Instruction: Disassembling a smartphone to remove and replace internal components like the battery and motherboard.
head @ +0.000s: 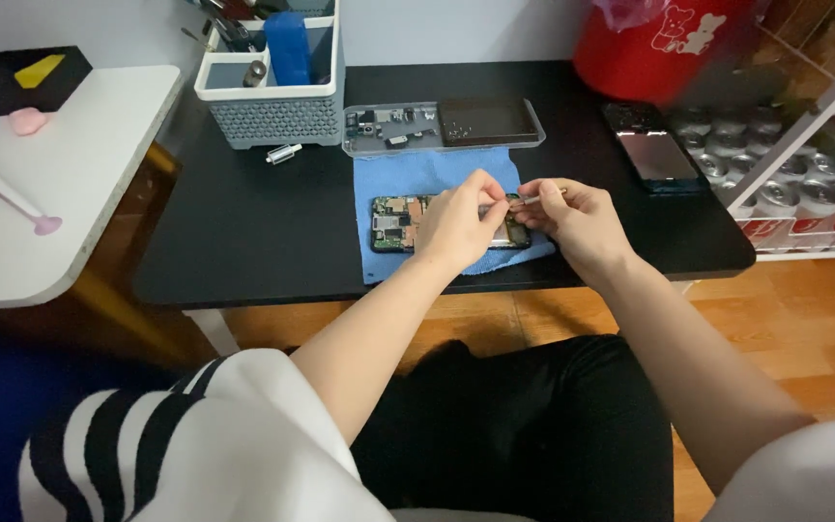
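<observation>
Nearest, we saw a lap in black trousers (pixel 533 425) and white sleeves, the left one striped black (pixel 137 454). Both bare forearms rose from there and converged over the black desk (pixel 244 232), the left forearm running up and right, the right one up and left, so the wrists met above the desk's near edge.

The left hand (pixel 456 224) arched over the opened phone (pixel 400 222), knuckles up, with thumb and forefinger pinched together at the tips near the phone's right end; the other fingers curled loosely beneath. We could not tell whether anything small sat in that pinch. The right hand (pixel 572 217) lay just beside it, fingers closed on a thin metal tool (pixel 532 200) whose tip pointed left toward the left fingertips. The two hands nearly touched.

The phone lay flat on a blue cloth (pixel 417 174), its circuit board exposed at the left end and its right end hidden under the hands. The cloth spread from the desk's near edge back toward a clear tray (pixel 442 126) holding small parts and a dark panel.

Farther right we saw another phone (pixel 654 150) lying flat by the desk's right edge. Behind the tray stood a grey-and-white caddy (pixel 273 97) with a blue item upright in it, and a small metal cylinder (pixel 284 153) lay before it. A red bin (pixel 649 48) stood at the far right, and a white table (pixel 70 164) adjoined on the left.
</observation>
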